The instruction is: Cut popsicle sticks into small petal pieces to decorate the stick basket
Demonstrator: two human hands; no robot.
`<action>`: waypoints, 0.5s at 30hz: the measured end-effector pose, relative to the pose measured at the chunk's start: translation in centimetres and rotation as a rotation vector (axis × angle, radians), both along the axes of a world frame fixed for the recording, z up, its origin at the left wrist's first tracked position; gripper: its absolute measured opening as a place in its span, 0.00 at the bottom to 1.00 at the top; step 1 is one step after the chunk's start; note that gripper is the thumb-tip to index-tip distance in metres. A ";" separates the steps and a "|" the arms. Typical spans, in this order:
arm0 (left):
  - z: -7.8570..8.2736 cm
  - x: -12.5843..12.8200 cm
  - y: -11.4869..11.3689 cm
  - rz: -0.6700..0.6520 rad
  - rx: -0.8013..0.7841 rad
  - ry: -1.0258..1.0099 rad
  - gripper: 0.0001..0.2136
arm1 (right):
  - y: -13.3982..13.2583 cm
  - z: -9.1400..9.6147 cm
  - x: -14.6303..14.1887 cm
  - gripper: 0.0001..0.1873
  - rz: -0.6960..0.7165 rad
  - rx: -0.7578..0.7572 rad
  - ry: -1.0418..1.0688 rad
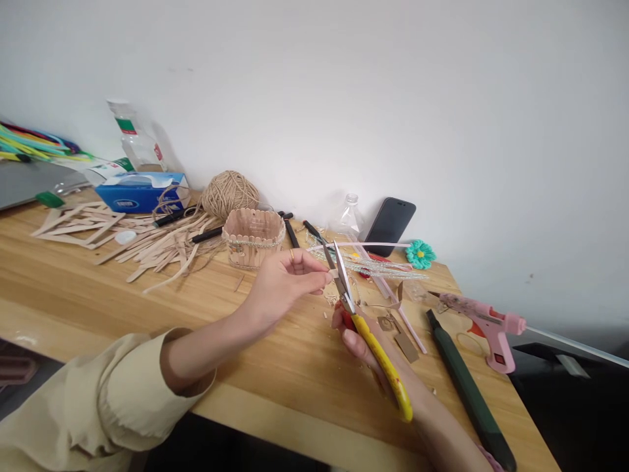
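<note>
My right hand [361,344] grips yellow-handled scissors [376,347], blades parted and pointing up and away. My left hand [285,282] comes in from the left with its fingers pinched right at the blades; what they pinch is too small to name. Small wood chips lie on the wooden table [147,308] just under the blades. A small basket made of wooden sticks [252,237] stands just behind my left hand.
A ball of twine [230,191], loose wooden sticks [147,246], a tissue box [140,191] and a plastic bottle [135,137] lie at back left. A phone [390,225], a teal flower [420,254], a pink glue gun [484,324] and a dark green tool [466,383] are at right.
</note>
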State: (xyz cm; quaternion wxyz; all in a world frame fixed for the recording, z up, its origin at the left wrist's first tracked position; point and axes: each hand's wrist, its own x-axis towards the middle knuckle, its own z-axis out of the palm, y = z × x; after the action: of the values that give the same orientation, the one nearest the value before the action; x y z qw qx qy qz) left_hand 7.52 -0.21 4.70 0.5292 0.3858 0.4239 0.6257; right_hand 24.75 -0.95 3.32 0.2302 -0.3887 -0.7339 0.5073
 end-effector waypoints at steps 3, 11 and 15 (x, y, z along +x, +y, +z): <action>0.0 -0.1 0.0 -0.005 -0.003 0.006 0.05 | -0.1 0.1 0.1 0.24 0.001 -0.012 -0.011; -0.1 -0.2 0.2 -0.004 -0.013 0.009 0.05 | 0.2 -0.5 0.3 0.23 0.023 -0.009 -0.043; -0.1 -0.2 0.1 -0.005 -0.025 0.008 0.04 | 0.3 -0.9 0.4 0.24 0.021 -0.002 -0.036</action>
State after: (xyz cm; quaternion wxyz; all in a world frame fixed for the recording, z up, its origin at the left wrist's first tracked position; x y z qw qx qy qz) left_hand 7.34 -0.12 4.60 0.5338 0.3826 0.4330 0.6174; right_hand 25.14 -0.65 2.42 0.2113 -0.3902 -0.7414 0.5034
